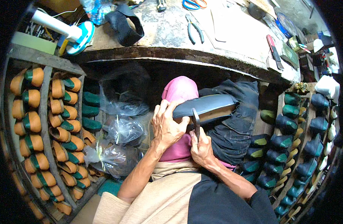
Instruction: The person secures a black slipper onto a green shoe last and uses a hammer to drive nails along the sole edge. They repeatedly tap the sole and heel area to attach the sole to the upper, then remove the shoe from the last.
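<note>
Dk shoe (210,105) lies crosswise over the lap, its L end btwn L hand's (168,127) thumb & fingers: thumb at near side, other fingers bent over the end, pinching it. R hand (202,148) is just below the shoe, fingers curled tight round a metal tool (196,120); tool's upper end overlaps shoe's near side, R of L thumb. Pink cloth (181,87) behind L end, dk trousers (231,140) nr R end.

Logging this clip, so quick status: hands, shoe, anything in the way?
Left hand holding dark shoe. Right hand gripping tool at its near side. Nothing visibly in the way.
</note>
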Available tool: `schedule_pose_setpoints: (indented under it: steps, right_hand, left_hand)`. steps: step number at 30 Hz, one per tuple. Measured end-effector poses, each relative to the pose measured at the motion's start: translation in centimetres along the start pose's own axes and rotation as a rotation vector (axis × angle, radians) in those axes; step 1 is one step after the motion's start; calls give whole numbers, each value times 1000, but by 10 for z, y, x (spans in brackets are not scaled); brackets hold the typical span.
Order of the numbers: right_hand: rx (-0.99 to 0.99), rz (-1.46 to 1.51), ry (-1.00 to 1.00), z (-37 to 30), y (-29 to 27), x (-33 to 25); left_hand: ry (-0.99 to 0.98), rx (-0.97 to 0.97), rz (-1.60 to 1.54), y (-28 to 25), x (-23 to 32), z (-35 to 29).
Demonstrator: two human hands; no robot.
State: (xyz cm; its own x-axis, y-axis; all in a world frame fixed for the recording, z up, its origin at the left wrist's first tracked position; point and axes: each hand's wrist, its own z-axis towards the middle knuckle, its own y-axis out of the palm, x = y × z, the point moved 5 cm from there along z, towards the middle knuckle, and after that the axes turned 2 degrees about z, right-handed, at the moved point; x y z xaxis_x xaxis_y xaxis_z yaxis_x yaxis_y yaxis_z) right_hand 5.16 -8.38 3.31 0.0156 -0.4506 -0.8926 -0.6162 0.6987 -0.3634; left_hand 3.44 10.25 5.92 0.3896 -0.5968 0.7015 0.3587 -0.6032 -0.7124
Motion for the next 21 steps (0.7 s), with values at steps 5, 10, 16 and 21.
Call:
schedule_pose_setpoints:
  steps: [5,10,16,21]
  right_hand:
    - [56,16,-104,-2,3,3]
    - [12,3,-98,3,9,15]
    - [-7,54,-139,-19,1,14]
    - [-47,29,-106,-42,-12,20]
  left_hand:
    - [49,-5,17,-1,-3,-1]
    - [89,-2,29,-3,-7,-8]
    - [134,50,48,-2,-7,-16]
    - [165,-30,6,-4,-5,-36]
